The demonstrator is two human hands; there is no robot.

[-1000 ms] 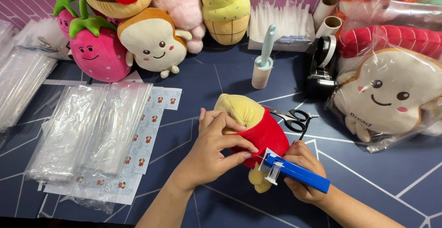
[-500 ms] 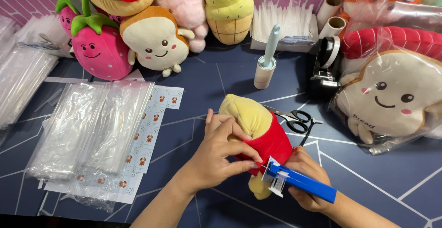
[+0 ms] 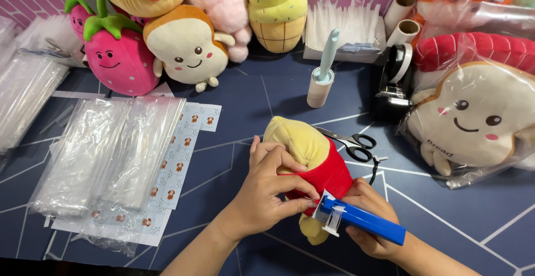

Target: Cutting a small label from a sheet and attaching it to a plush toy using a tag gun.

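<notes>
A yellow and red french-fries plush toy (image 3: pixel 312 156) lies on the dark blue table (image 3: pixel 239 92) at centre. My left hand (image 3: pixel 270 189) grips its red pouch, fingers pinching the fabric near the lower edge. My right hand (image 3: pixel 373 220) holds a blue tagging gun (image 3: pixel 362 220), whose white tip presses against the red fabric right by my left fingertips. The toy's lower yellow end pokes out under the gun.
Black scissors (image 3: pixel 351 142) lie just right of the toy. Clear plastic bags (image 3: pixel 106 153) and sticker sheets (image 3: pixel 178 164) sit at left. A lint roller (image 3: pixel 322 78), tape dispenser (image 3: pixel 393 83), strawberry plush (image 3: pixel 114 58), toast plush (image 3: pixel 186 44) and bagged bread plush (image 3: pixel 473 120) ring the table.
Both hands and the plush have shifted slightly; my left fingers have moved down the red pouch toward the gun's tip, which stays against the fabric.
</notes>
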